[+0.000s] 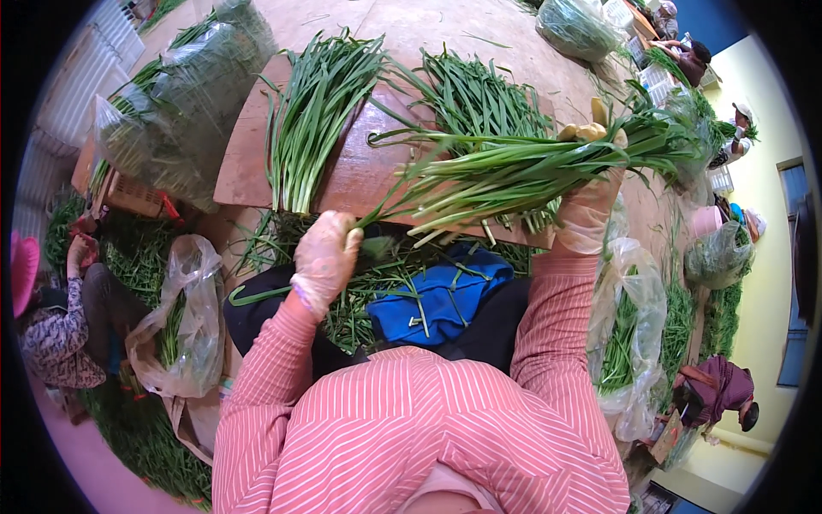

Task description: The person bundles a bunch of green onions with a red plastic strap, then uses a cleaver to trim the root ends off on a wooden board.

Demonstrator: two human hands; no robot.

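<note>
My right hand [591, 184], in a thin clear glove, is wrapped round a thick bunch of garlic chives [514, 176]. The bunch lies level in the air above the board, its pale stem ends pointing left and its leaves to the right. Lower and to the left, my gloved left hand [325, 257] is closed, pinching a thin green chive strand [387, 201] that runs toward the bunch. On the brown board [364, 171] lies one pile of chives [321, 128] at the left. A second pile [484, 94] lies at the right, partly hidden behind the held bunch.
A blue cloth [441, 295] and loose leaves lie across my lap. Open clear plastic bags of greens stand at my left [184, 317] and right [632, 334]. A large wrapped bundle [184, 103] stands at the far left. Other people work at both sides.
</note>
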